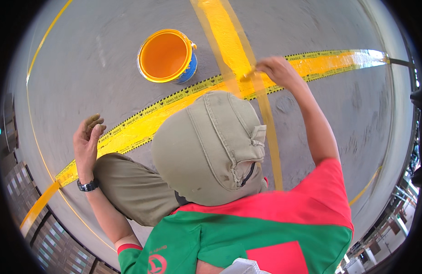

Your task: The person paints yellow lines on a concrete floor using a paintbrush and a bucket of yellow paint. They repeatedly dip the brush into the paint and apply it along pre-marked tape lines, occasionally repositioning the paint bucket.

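Note:
My right hand is closed on a small paintbrush, blurred, its yellow tip at the crossing of two painted yellow stripes. One stripe runs away from me between bands of tan tape. The other stripe runs across, edged with printed yellow-and-black tape. Beyond it stands a blue can with a yellow rim, its inside orange-yellow. My left hand hovers by my left knee, fingers loosely curled and stained, with nothing visible in it. A dark watch circles that wrist.
My bent knees in khaki trousers hide part of the cross stripe. Grey floor spreads around. Thin yellow lines run along the left. Stacked brown goods stand at the lower left, and a pale wall edge curves at the right.

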{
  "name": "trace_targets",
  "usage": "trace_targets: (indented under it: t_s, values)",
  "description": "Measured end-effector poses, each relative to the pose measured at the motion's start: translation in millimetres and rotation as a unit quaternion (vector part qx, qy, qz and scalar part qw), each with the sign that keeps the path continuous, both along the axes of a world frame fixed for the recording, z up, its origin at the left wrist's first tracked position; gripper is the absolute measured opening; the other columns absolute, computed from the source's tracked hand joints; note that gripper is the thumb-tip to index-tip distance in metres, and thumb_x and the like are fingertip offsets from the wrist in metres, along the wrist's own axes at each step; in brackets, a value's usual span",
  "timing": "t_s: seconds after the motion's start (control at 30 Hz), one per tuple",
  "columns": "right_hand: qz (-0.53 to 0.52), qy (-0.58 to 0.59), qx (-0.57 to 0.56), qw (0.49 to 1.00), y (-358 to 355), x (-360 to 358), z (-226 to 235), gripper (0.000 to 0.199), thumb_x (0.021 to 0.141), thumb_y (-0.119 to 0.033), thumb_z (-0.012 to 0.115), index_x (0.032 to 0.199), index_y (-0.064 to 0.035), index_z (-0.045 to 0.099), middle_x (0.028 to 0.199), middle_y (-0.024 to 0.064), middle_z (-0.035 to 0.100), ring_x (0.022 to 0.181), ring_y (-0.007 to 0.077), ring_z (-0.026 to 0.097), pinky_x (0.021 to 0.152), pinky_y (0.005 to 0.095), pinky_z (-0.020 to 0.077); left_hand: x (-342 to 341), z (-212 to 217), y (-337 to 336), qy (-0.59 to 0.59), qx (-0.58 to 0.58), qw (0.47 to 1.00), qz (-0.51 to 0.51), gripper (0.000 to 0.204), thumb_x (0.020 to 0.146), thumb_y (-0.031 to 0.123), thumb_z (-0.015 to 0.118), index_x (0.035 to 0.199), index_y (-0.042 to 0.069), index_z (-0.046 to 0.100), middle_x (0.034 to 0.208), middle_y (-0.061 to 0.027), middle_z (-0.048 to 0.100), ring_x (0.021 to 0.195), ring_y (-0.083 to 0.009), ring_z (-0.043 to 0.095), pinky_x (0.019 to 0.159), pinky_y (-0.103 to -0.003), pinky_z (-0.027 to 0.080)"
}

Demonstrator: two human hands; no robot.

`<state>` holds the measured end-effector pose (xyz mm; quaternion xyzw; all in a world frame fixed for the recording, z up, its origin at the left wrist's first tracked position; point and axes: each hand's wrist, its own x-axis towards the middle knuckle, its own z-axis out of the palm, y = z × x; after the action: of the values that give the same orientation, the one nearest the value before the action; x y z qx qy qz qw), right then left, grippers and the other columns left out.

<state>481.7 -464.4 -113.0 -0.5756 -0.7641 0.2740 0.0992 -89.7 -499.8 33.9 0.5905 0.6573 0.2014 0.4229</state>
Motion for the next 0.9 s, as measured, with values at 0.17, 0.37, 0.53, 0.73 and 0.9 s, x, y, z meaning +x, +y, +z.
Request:
trace_targets:
  t_s: [0.17, 0.37, 0.53, 0.73, 0.9]
  values:
    - [-0.036, 0.022, 0.159, 0.986, 84, -21, -40, 0.023, 0.096, -0.023, 0.060, 0.107, -0.0058, 0.071, 0.093, 0.0150, 0.073, 0.091, 0.0368, 0.068, 0.078, 0.0456, 0.0538, -1, 4, -7, -0.019, -0.004, 0.999, 0.026, 0.040, 0.102, 0.020, 0.062, 0.134, -0.004, 0.056, 0.122, -0.0154, 0.067, 0.104, -0.0185, 0.066, 0.094, -0.031, 0.054]
    - [0.000, 0.004, 0.266, 0.964, 92, -34, -66, 0.018, 0.096, -0.014, 0.057, 0.106, -0.0082, 0.070, 0.096, 0.0105, 0.073, 0.092, 0.0330, 0.067, 0.080, 0.0449, 0.0545, -4, 11, -20, -0.008, 0.002, 0.999, 0.031, 0.039, 0.102, 0.018, 0.061, 0.134, -0.003, 0.056, 0.122, -0.0146, 0.067, 0.106, -0.0185, 0.066, 0.094, -0.030, 0.053]
    - [0.093, -0.021, 0.114, 0.989, 4, -16, -33, 0.018, 0.093, -0.011, 0.059, 0.107, -0.0092, 0.070, 0.096, 0.0107, 0.072, 0.092, 0.0318, 0.066, 0.081, 0.0438, 0.0532, -3, 9, -18, -0.026, -0.004, 1.000, 0.009, 0.040, 0.102, 0.019, 0.061, 0.134, -0.004, 0.056, 0.122, -0.0156, 0.067, 0.106, -0.0187, 0.067, 0.095, -0.030, 0.053]
    - [0.065, -0.044, -0.045, 0.996, -31, -2, 11, 0.018, 0.092, -0.019, 0.063, 0.101, -0.0056, 0.071, 0.094, 0.0165, 0.072, 0.091, 0.0387, 0.067, 0.080, 0.0466, 0.0523, 4, 7, -9, -0.021, -0.008, 1.000, 0.020, 0.040, 0.101, 0.017, 0.062, 0.133, -0.006, 0.055, 0.121, -0.0167, 0.067, 0.106, -0.0189, 0.066, 0.094, -0.031, 0.053]
    - [0.037, -0.005, 0.027, 0.999, 111, -22, -26, 0.021, 0.095, -0.018, 0.058, 0.103, -0.0053, 0.072, 0.097, 0.0166, 0.073, 0.093, 0.0378, 0.068, 0.079, 0.0457, 0.0536, 8, 11, -7, -0.003, -0.003, 1.000, 0.010, 0.037, 0.101, 0.013, 0.061, 0.133, -0.006, 0.056, 0.120, -0.0166, 0.068, 0.107, -0.0199, 0.067, 0.095, -0.032, 0.053]
